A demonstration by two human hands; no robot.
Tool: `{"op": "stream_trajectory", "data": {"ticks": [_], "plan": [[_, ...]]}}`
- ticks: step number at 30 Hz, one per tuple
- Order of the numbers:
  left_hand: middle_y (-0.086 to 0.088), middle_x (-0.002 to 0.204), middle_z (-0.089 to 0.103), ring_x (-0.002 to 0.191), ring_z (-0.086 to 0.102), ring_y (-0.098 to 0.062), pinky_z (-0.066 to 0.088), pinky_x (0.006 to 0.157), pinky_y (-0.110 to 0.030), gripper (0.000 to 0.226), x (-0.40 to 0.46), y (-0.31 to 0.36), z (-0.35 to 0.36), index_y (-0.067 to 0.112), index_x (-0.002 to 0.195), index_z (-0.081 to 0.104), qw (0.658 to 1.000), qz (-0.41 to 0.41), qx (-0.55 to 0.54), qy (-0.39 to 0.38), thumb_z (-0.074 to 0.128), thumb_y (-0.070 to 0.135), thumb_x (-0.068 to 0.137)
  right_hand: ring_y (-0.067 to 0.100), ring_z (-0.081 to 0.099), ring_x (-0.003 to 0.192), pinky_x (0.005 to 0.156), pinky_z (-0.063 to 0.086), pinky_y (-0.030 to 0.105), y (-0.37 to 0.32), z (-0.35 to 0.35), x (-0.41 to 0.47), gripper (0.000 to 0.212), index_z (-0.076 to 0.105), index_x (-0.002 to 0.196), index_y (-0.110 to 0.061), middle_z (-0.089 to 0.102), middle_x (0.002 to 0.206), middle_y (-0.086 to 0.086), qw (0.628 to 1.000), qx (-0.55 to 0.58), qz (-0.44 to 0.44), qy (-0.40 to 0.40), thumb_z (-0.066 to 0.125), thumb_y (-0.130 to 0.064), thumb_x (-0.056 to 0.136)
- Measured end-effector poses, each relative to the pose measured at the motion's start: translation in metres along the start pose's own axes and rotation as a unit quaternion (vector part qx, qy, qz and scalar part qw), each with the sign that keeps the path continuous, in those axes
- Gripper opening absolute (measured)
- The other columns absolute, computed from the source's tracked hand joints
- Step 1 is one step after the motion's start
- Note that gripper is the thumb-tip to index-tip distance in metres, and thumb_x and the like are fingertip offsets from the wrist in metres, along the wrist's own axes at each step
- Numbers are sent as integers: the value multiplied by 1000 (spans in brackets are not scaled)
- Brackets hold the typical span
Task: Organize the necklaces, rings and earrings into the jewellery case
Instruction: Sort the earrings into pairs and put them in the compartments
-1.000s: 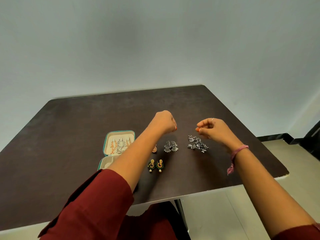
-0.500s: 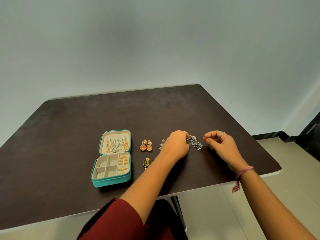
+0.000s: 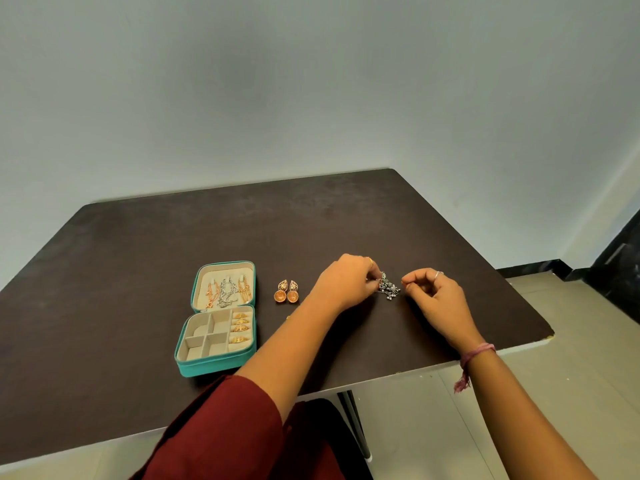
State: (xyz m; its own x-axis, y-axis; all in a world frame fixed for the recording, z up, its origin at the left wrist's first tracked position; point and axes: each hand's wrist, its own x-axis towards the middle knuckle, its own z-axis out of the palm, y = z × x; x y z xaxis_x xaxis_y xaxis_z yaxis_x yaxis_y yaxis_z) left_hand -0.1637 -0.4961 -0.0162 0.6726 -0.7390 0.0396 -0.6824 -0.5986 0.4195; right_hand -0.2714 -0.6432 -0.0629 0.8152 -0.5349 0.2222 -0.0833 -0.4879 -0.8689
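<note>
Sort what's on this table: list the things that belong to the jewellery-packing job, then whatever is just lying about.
Part of the job:
- teal jewellery case, open
- gold rings in the case
- chains in the lid
- orange earrings
- silver jewellery at the left hand and right hand

Just there:
- dark table

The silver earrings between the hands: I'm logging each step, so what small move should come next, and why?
Probably lift the silver earrings clear of the table and carry them left toward the open jewellery case. The left hand already pinches them, the right hand is curled just beside them, and the case's front compartments show bare lining.
</note>
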Motion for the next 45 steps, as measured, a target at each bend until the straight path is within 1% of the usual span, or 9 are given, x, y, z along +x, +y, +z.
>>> {"op": "stream_trajectory", "data": {"ticks": [4, 8, 11, 17, 22, 28, 34, 39, 45], "plan": [[1, 95, 73, 91, 64, -11, 49, 85, -26, 15, 3, 0, -18, 17, 96, 72, 994, 3, -102, 29, 65, 23, 85, 6, 61, 76, 64, 44, 5, -1, 1, -1, 13, 69, 90, -17, 68, 87, -3, 1000, 4, 2, -2, 61, -7, 88], [3, 73, 70, 67, 62, -5, 48, 64, -16, 6, 4, 1, -35, 22, 81, 72, 980, -21, -198, 25, 67, 23, 82, 6, 60, 77, 62, 44, 5, -2, 1, -1, 12, 69, 92, -17, 67, 87, -4, 1000, 1, 11, -6, 60, -9, 89], [-3, 83, 74, 67, 64, -4, 44, 50, -12, 7, 3, 2, -44, 22, 78, 70, 963, -42, -266, 9, 67, 24, 84, 6, 59, 76, 62, 43, 4, -3, 2, 0, 13, 69, 91, -18, 66, 87, -5, 1000, -3, 8, -9, 60, -8, 90], [3, 83, 70, 70, 61, -4, 41, 56, -12, 13, 1, 2, -49, 17, 84, 65, 958, -31, -284, 25, 65, 29, 89, 12, 62, 81, 68, 47, 13, -2, 1, 2, 14, 68, 92, -19, 68, 91, -1, 1000, 9, 21, -3, 59, -9, 90], [-6, 95, 74, 77, 62, -11, 51, 75, -28, 10, -4, 5, -48, 12, 90, 62, 956, -7, -290, 38, 59, 22, 93, 12, 62, 87, 70, 46, 14, -4, 3, 10, 13, 67, 102, -20, 67, 96, 1, 999, 6, 37, -2, 60, -16, 91], [3, 88, 74, 75, 61, -4, 45, 67, -22, 14, -6, 2, -41, 15, 87, 72, 944, -20, -321, 74, 65, 26, 88, 9, 62, 84, 68, 42, 12, -19, 7, 22, 12, 72, 97, -19, 67, 91, -4, 996, -80, 17, -46, 64, -24, 88], [2, 84, 72, 67, 62, 3, 45, 61, -13, 16, -11, 1, -38, 13, 98, 72, 917, -35, -392, 70, 72, 21, 84, 8, 58, 77, 73, 45, 24, -34, 19, 36, 6, 70, 87, -20, 65, 81, -5, 976, -191, 16, -101, 66, -25, 86], [-11, 100, 73, 91, 69, -15, 54, 85, -24, 24, -15, -2, -37, 11, 102, 69, 905, -35, -419, 63, 69, 0, 81, 10, 58, 76, 71, 44, 25, -41, 25, 39, 8, 61, 80, -23, 58, 75, -10, 970, -223, 14, -100, 67, -23, 85], [-6, 97, 73, 80, 67, -5, 47, 63, -10, 23, -20, -4, -39, 10, 103, 69, 904, -36, -420, 69, 67, -1, 83, 12, 62, 80, 78, 52, 29, -43, 28, 37, 9, 64, 83, -25, 65, 83, -6, 966, -234, 12, -105, 65, -16, 84]]}}
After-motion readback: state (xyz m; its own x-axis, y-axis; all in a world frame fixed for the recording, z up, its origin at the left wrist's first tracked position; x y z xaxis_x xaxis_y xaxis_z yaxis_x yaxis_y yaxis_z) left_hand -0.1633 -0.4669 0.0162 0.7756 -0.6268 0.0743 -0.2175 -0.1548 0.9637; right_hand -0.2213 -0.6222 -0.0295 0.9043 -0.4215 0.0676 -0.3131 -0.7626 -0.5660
